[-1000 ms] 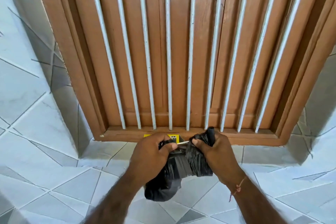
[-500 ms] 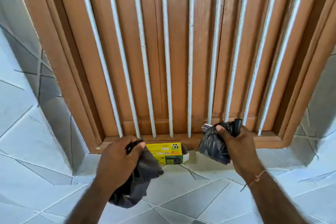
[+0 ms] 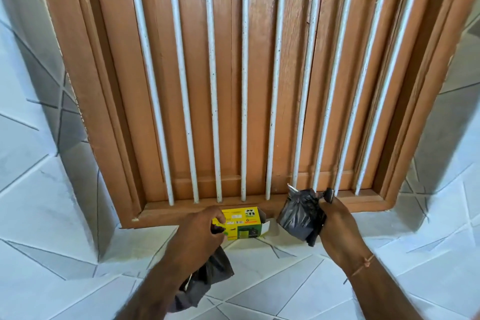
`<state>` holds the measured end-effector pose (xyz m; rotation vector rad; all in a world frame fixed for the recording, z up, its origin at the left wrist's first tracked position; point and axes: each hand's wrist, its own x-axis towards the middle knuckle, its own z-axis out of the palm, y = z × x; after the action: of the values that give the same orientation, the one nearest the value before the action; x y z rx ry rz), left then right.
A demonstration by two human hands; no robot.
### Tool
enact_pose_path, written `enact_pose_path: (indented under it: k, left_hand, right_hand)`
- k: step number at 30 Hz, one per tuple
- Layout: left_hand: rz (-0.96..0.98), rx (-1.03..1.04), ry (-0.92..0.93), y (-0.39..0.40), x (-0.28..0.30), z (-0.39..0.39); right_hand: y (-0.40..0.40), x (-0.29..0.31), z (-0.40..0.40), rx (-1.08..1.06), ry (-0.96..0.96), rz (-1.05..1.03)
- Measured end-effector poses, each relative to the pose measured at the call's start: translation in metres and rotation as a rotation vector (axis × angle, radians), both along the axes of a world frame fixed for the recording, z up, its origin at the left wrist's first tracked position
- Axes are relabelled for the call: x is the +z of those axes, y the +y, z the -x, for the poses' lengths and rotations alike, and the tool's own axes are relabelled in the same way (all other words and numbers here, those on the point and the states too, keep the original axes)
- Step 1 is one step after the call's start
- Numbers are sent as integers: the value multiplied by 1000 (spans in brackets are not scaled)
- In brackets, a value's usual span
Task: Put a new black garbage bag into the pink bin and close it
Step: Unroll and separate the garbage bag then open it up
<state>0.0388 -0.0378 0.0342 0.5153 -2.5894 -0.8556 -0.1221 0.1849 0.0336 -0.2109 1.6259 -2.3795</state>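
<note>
My left hand (image 3: 200,234) grips a single folded black garbage bag (image 3: 205,280) that hangs below the fist. My right hand (image 3: 335,218) holds the black roll of bags (image 3: 298,213) up near the window sill. Between the two hands a yellow bag box (image 3: 244,223) lies on the tiled ledge, its flap open on the right side. My left hand's fingers overlap the box's left end. The pink bin is not in view.
A brown wooden shuttered window (image 3: 233,86) with several white vertical bars (image 3: 213,86) fills the view ahead. White and grey tiled walls (image 3: 33,189) flank it, and a tiled ledge (image 3: 285,280) runs under the sill.
The bag has come off the roll and my hands have moved apart. My left hand now reaches to the yellow box while my right hand holds the roll at the right.
</note>
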Motion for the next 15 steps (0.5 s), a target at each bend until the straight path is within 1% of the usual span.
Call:
enact_pose_path:
  k: [2, 4, 6, 9, 12, 15]
  left_hand:
    - [226, -24, -62, 15, 1, 21]
    - [433, -103, -102, 29, 2, 46]
    - [572, -186, -186, 38, 3, 67]
    - [758, -210, -352, 43, 3, 82]
    - [880, -224, -403, 45, 5, 84]
    - [866, -238, -382, 43, 3, 80]
  right_hand:
    - [2, 1, 2, -37, 84, -107]
    - [1, 2, 5, -55, 114, -108]
    - [-2, 5, 8, -51, 99, -28]
    - [-7, 13, 11, 25, -6, 193]
    - [-13, 15, 16, 55, -118, 352]
    - [-24, 14, 23, 87, -251, 498]
